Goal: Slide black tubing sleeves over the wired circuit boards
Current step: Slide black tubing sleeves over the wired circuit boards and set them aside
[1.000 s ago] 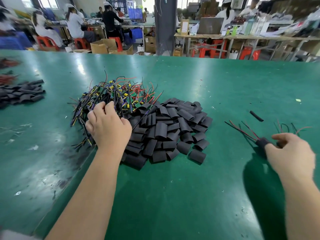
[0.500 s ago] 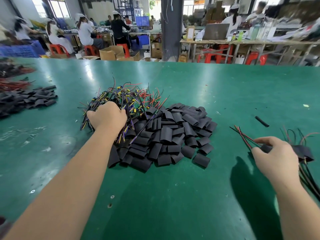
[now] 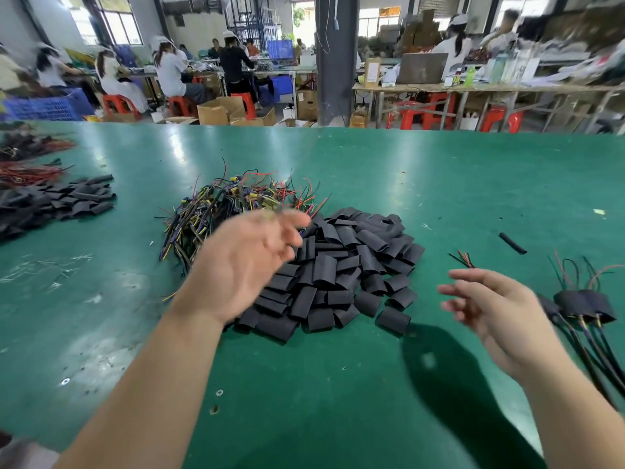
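Sleeves [image 3: 338,272] heaped mid-table, boards [image 3: 223,204] tangled just behind, to the left. Take one board and one sleeve, and feed the wires through first. Your right hand [image 3: 500,309] is slack and empty. Your left hand [image 3: 243,255] is over the heaps, blurred; cannot tell if it pinches anything. Finished pieces [image 3: 581,302] run behind your right arm.

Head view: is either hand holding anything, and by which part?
Right hand holds nothing, fingers loose. Left hand is motion-blurred over the wired boards; whether it pinches something cannot be told.
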A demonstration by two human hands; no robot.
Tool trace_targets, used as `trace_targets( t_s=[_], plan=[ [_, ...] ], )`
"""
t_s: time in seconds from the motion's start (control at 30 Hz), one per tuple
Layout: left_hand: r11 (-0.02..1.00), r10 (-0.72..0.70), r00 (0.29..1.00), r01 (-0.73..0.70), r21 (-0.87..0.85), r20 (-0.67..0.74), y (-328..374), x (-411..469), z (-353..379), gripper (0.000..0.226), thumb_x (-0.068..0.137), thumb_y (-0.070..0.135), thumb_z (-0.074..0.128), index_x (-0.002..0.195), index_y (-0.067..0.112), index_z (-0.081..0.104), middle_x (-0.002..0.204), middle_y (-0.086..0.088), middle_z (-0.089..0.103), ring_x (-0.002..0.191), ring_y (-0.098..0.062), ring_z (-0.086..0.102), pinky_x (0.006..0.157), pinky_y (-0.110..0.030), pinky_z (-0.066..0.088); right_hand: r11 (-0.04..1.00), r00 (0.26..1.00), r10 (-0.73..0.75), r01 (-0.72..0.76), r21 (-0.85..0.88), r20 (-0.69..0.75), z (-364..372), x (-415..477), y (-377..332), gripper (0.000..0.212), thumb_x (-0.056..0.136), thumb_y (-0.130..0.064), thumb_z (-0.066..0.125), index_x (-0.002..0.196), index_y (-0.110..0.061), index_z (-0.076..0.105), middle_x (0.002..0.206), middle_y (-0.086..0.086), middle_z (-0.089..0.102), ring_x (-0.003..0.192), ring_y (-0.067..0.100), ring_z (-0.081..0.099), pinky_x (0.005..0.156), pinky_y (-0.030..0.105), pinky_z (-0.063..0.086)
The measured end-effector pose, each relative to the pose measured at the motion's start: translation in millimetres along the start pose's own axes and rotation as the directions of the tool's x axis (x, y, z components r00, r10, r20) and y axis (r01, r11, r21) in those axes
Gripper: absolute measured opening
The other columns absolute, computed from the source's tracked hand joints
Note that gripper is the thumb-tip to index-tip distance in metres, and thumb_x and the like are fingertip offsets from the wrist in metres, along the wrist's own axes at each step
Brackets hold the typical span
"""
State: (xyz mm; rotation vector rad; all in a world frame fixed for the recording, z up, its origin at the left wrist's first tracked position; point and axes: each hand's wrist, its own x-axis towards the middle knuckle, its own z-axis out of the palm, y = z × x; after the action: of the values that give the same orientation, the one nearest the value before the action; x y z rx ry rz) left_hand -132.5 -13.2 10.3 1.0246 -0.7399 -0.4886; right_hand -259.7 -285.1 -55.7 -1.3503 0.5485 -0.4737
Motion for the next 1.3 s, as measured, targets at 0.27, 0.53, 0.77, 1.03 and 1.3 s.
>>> trace_targets(
  t_s=[0.27,0.53,0.77,1.03,1.3],
  plan=[
    [0.834,-0.367,0.805,0.063,0.548,0.466,-58.0,-45.8,39.4,0.010,0.070,0.003,0.062,0.062,-0.001,0.059,0.119,0.001,0.063,0.097,-0.006,0.054,0.091,-0.025,0.040,0.875,0.829,0.186,-0.384,0.295,0.528,43.4,-26.3,1.4,0.055,0.079,-0.036,0.056,0.122,-0.002,0.054,0.109,0.018,0.070,0.047,0.008,0.052,0.044,0.017,0.044],
    [0.555,-0.538,0.814,0.149,0.818,0.217,-60.4,-30.6,38.0,0.015,0.078,0.033,0.061,0.070,0.020,0.061,0.115,-0.003,0.065,0.094,0.003,0.058,0.084,-0.020,0.043,0.870,0.935,0.029,-0.198,0.451,0.355,39.8,-24.6,-2.9,0.021,0.071,-0.008,0.063,0.091,-0.011,0.060,0.080,0.013,0.072,0.051,0.010,0.058,0.051,0.019,0.050],
    [0.672,-0.146,0.982,0.185,0.717,-0.117,-80.3,6.3,56.1,0.032,0.082,0.040,0.060,0.109,0.022,0.066,0.088,0.007,0.072,0.077,-0.007,0.069,0.077,-0.025,0.054,0.941,0.933,-0.015,-0.109,0.320,0.359,51.5,-31.4,4.7,0.018,0.071,-0.006,0.064,0.088,-0.008,0.060,0.082,0.016,0.070,0.065,0.023,0.066,0.066,0.030,0.054],
    [0.384,0.128,0.990,-0.104,0.918,0.059,-97.3,23.2,45.3,0.021,0.090,0.013,0.062,0.108,0.012,0.072,0.088,-0.003,0.072,0.081,-0.007,0.059,0.079,-0.016,0.042,0.970,0.990,0.012,-0.046,0.239,0.140,43.3,-19.0,5.4,0.014,0.091,0.005,0.053,0.100,-0.001,0.062,0.073,0.007,0.064,0.056,0.015,0.056,0.050,0.019,0.046],
    [0.264,0.167,0.981,-0.141,0.954,0.099,-102.9,15.2,27.2,0.021,0.093,0.022,0.056,0.087,0.008,0.070,0.073,-0.004,0.064,0.073,-0.020,0.058,0.074,-0.037,0.045,0.989,0.977,-0.119,0.133,-0.070,0.176,38.8,-10.3,17.1,0.027,0.079,0.011,0.066,0.093,-0.011,0.068,0.074,-0.001,0.071,0.070,0.015,0.066,0.064,0.016,0.051]
  ],
)
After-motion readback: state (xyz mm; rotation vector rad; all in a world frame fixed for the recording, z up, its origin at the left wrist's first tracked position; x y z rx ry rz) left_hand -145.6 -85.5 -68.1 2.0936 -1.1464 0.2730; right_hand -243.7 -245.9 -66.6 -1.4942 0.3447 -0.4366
